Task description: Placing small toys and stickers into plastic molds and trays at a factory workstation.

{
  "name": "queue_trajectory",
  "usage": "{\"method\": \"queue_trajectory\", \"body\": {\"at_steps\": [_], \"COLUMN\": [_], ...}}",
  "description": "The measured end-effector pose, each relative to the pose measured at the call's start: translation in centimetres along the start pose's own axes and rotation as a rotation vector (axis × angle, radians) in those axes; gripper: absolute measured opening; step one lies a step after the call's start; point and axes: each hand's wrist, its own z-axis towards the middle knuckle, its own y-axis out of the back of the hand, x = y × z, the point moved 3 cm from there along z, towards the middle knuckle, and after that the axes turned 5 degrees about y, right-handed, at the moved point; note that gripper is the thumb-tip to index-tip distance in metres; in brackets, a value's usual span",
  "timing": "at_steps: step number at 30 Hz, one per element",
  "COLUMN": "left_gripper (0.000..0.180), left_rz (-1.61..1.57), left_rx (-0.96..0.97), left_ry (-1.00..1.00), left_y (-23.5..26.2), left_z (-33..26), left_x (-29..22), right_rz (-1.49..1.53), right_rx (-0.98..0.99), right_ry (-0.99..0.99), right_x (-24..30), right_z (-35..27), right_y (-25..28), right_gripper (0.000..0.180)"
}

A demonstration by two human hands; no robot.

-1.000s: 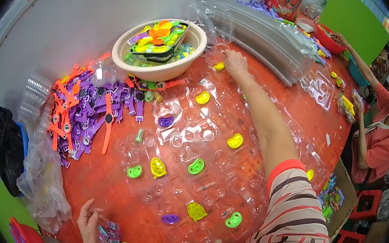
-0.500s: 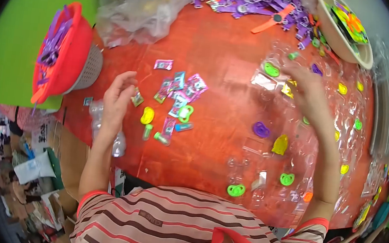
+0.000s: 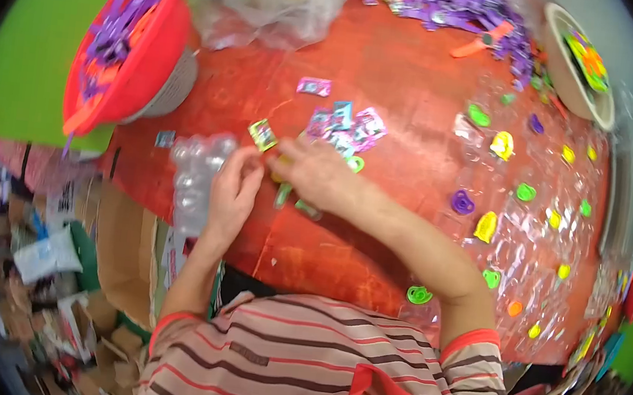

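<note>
My view puts the left hand (image 3: 234,193) low over the table, thumb and forefinger bent close to each other, the other fingers curled; I cannot tell whether anything is pinched there. The right hand (image 3: 320,173) reaches across from its side, back up, fingers partly bent and slightly spread, over a yellow piece (image 3: 280,170) that shows only in part; I cannot tell whether they grip it. A yellow-green packet (image 3: 263,135) lies flat just beyond the fingertips of both hands. Close under the right hand I see two small green tubes (image 3: 283,195), and past its knuckles a green pacifier (image 3: 355,164) beside a loose heap of shiny packets (image 3: 345,123). A pink packet (image 3: 313,86) lies alone beyond those. Left of the left hand is a bumpy clear plastic tray (image 3: 196,179), with a small dark packet (image 3: 165,138) near its far corner. Farther out on the left stands a red basket (image 3: 173,32) of purple and orange watches, and a crumpled plastic bag (image 3: 262,14) lies at the far edge. More watches (image 3: 456,8) are piled at the top right, near a cream basin (image 3: 601,113). Down the right side of the red table (image 3: 391,74), I see clear trays dotted with green, yellow, purple and orange pieces.
</note>
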Motion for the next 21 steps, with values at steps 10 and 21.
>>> {"method": "queue_trajectory", "body": {"at_steps": [10, 21], "left_gripper": [0.055, 0.046], "left_rz": [-0.697, -0.906], "left_rx": [0.206, 0.792], "left_ry": [0.172, 0.244], "left_y": [-7.1, -20.6], "left_z": [-2.8, -2.8], "left_x": [-3.6, -13.3], "right_rz": [0.032, 0.223], "right_rx": [-0.231, -0.515], "right_ry": [-0.067, -0.733], "right_x": [0.5, 0.1], "right_z": [-4.4, -19.7], "right_y": [6.0, 15.3], "right_gripper": [0.021, 0.021]}}
